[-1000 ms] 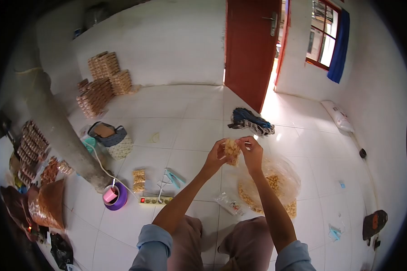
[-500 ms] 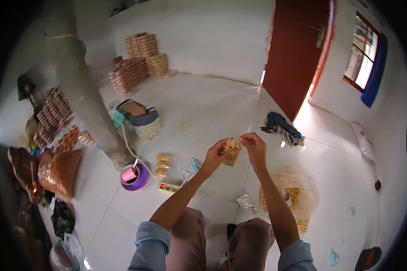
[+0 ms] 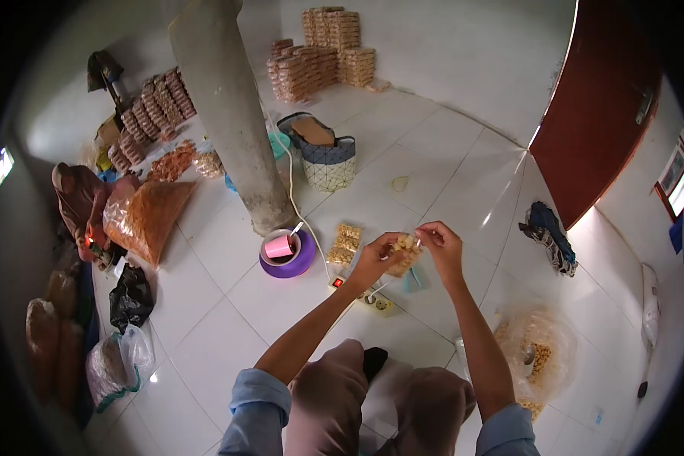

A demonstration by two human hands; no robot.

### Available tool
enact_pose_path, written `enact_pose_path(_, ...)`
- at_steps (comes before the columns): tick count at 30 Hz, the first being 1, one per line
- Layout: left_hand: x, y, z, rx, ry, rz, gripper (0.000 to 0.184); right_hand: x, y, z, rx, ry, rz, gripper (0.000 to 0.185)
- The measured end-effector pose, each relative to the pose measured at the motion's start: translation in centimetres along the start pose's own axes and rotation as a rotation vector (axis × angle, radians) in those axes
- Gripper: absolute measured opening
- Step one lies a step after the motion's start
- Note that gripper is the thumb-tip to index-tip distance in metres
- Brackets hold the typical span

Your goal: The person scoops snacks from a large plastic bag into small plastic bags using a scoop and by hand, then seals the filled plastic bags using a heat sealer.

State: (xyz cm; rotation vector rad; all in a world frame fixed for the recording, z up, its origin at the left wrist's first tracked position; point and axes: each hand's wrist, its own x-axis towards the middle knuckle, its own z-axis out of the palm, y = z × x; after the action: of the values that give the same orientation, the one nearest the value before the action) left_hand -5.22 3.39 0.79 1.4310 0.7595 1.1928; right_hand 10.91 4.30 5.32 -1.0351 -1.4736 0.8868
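Note:
A small clear plastic bag of pale yellow snack pieces (image 3: 404, 262) is held up in front of me, above the floor. My left hand (image 3: 378, 260) is closed around its left side, with the thumb across the front. At the upper right corner of the bag, my right hand (image 3: 443, 249) is in a pinch, its fingertips at the bag's mouth. A small whitish bit shows under those fingertips, too small to name. Behind and below the bag are a power strip (image 3: 372, 302) and a pale blue object (image 3: 413, 281), partly hidden.
Filled snack packs (image 3: 345, 245) lie left of my hands. A purple basin (image 3: 296, 262) holding a pink cup (image 3: 279, 246) stands by a pillar (image 3: 224, 114). At right is a large open bag of snacks (image 3: 541, 357) with a scoop. Another person (image 3: 80, 197) sits far left.
My view has swung to the left, so the room's things appear further right. Both hands stay at the small bag, which now tilts with its lower part nearer the power strip.

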Motion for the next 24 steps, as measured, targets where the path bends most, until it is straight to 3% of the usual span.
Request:
enact_pose_path(3, -0.5, -1.8, -2.1, 0.095, 0.037, -0.107, 0.031, 0.0, 2.1, 1.9, 0.062, -0.011, 0.074, 0.012)
enact_pose_path(5, -0.9, -3.5, -2.6, 0.0, 0.06, -0.144, 0.03, 0.2, 4.2, 2.3, 0.019, -0.098, 0.06, 0.013)
enact_pose_path(7, -0.6, -5.7, -2.8, -0.003, 0.127, -0.104, 0.03, 0.1, 5.4, 2.2, 0.015, -0.101, 0.111, 0.015)
enact_pose_path(11, 0.1, -10.2, -2.9, -0.071, 0.135, -0.244, 0.03, 1.6, 10.0, -0.1, -0.019, 0.014, 0.247, 0.02)
enact_pose_path(12, 0.1, -11.9, -2.9, -0.072, 0.143, -0.242, 0.028, 1.8, 13.3, -1.2, -0.091, 0.041, 0.152, 0.02)
enact_pose_path(17, 0.1, -16.5, -3.6, -0.144, 0.166, -0.334, 0.023, 0.3, 26.6, -4.5, -0.227, 0.029, 0.242, 0.018)
enact_pose_path(19, 0.1, -17.7, -3.7, -0.205, 0.278, -0.26, 0.022, -0.6, 30.2, -4.6, -0.535, -0.136, 0.298, 0.027)
enact_pose_path(20, 0.0, -18.7, -3.7, -0.199, 0.318, -0.226, 0.024, -1.2, 31.9, -4.4, -0.533, -0.142, 0.311, 0.027)
enact_pose_path(22, -0.4, -19.8, -3.8, -0.201, 0.341, -0.248, 0.024, -2.5, 33.6, -2.9, -0.722, -0.163, 0.323, 0.052)
enact_pose_path(24, -0.9, -20.6, -4.0, -0.196, 0.355, -0.274, 0.024, -3.4, 34.4, -1.3, -0.777, -0.177, 0.354, 0.061)
